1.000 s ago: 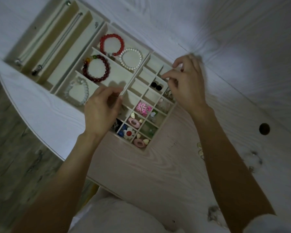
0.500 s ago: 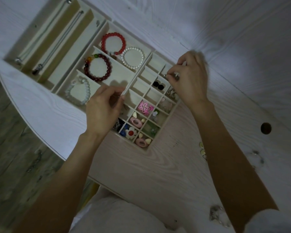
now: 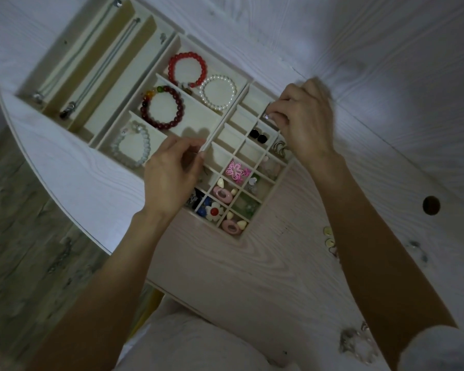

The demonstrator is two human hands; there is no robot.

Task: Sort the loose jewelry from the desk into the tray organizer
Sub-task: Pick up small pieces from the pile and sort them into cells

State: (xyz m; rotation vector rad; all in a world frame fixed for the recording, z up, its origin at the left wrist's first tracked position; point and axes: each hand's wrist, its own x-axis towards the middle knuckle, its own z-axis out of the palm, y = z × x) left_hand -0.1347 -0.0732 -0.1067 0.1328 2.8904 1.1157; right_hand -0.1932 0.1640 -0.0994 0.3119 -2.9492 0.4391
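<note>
Right hand (image 3: 304, 121) fingers pinch a tiny sparkly stud (image 3: 267, 116) over the tray organizer (image 3: 248, 83) far-right cells on the bench (image 3: 252, 263); left hand (image 3: 172, 178) fingers pinch a middle divider.

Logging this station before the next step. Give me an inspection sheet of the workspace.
Surface: pale wood-grain desk with a round hole at the right.
Job's things: tray organizer holds a red bracelet, pearl bracelet, dark red bracelet, black studs and a pink flower piece.
Clutter: small pale pieces and a clear beaded piece lie loose on the desk.
Hands: right hand pinches a small sparkly piece over a far cell; left hand grips a tray divider.
Cables: nothing seen.
Surroundings: grey wood-look floor.
</note>
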